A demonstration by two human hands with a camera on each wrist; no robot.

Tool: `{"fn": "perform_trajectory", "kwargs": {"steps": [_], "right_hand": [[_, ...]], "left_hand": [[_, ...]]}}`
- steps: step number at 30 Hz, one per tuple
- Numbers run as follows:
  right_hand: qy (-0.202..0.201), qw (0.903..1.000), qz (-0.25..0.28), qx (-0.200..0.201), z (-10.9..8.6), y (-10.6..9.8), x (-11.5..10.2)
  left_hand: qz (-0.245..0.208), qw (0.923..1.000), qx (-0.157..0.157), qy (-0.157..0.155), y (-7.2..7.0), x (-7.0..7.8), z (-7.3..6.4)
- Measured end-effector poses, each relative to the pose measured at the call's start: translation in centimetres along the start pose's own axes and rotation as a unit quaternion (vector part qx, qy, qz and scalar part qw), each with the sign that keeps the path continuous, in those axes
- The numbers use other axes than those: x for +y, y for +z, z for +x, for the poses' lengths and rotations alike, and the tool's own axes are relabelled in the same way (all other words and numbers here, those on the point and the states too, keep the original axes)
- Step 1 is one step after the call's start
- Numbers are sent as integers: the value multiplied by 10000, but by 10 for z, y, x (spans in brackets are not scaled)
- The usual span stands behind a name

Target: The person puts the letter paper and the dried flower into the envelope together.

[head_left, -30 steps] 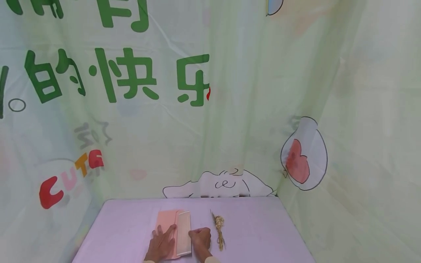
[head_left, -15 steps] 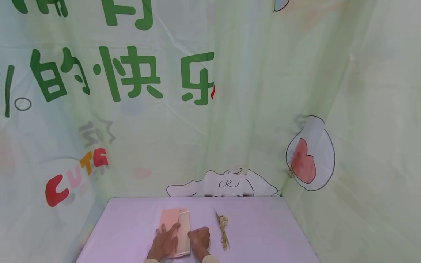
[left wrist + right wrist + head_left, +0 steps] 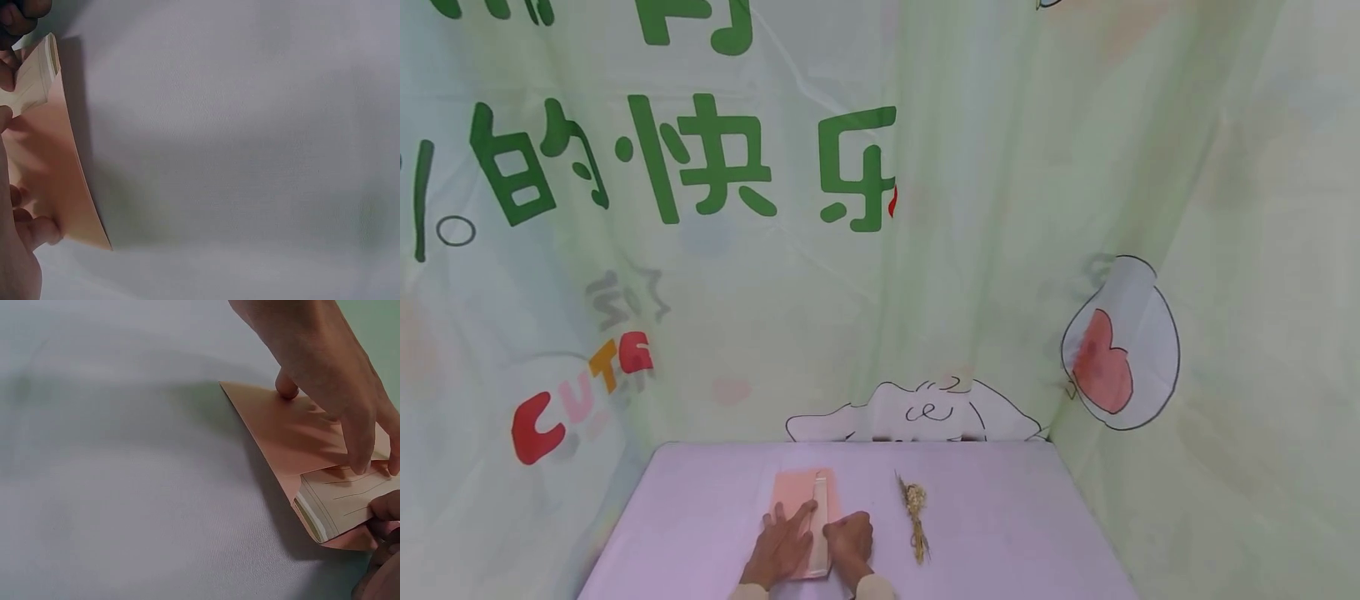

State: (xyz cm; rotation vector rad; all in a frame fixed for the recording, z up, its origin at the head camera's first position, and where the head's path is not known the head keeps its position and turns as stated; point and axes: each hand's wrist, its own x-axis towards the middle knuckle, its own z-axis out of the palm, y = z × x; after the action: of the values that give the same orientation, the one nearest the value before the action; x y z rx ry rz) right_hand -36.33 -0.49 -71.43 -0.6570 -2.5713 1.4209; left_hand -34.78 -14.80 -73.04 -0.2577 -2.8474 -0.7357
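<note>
A pink envelope (image 3: 793, 490) lies on the table, with folded lined paper (image 3: 820, 502) partly inside it and a narrow pale strip showing. My left hand (image 3: 780, 546) rests on the envelope with spread fingers, its forefinger reaching the edge of the paper. My right hand (image 3: 850, 537) is curled at the paper's right side. In the right wrist view, the right thumb and fingers pinch the edge of the lined paper (image 3: 340, 494), while left fingertips touch its upper edge. The left wrist view shows the left hand (image 3: 25, 244) holding down the envelope (image 3: 59, 162).
A small bunch of dried flowers (image 3: 916, 508) lies to the right of the right hand. The lilac tabletop (image 3: 1000, 517) ends at a printed curtain (image 3: 760, 333) that hangs behind and on both sides.
The paper has slid left into the envelope; its visible strip is narrower and pink shows to its right. The right hand has moved left with it, while the left hand stays on the envelope.
</note>
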Motion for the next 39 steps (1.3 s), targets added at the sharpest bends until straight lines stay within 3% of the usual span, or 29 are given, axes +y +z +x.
{"fn": "perform_trajectory", "kwargs": {"steps": [4,12,17,22,28,32,39], "right_hand": [[-131,9999,17,35,-1,0,-3],[9,9996,240,156,3,6,-6],[289,9988,220,342,7,12,-6],[334,9992,127,203,7,16,-11],[268,9995,-155,7,5,18,-17],[51,9997,-246,80,1,17,-23],[-169,9995,-263,81,-9,14,-32]], "left_hand": [[-96,9999,42,36,5,-7,4],[-258,9994,190,91,43,-35,13],[-154,9997,126,172,26,-21,10],[-304,9994,-124,-80,1,-3,6],[-156,9996,-202,-118,-7,0,9],[-81,9996,-204,-183,-7,-1,10],[-318,9966,-666,-352,-14,3,12]]}}
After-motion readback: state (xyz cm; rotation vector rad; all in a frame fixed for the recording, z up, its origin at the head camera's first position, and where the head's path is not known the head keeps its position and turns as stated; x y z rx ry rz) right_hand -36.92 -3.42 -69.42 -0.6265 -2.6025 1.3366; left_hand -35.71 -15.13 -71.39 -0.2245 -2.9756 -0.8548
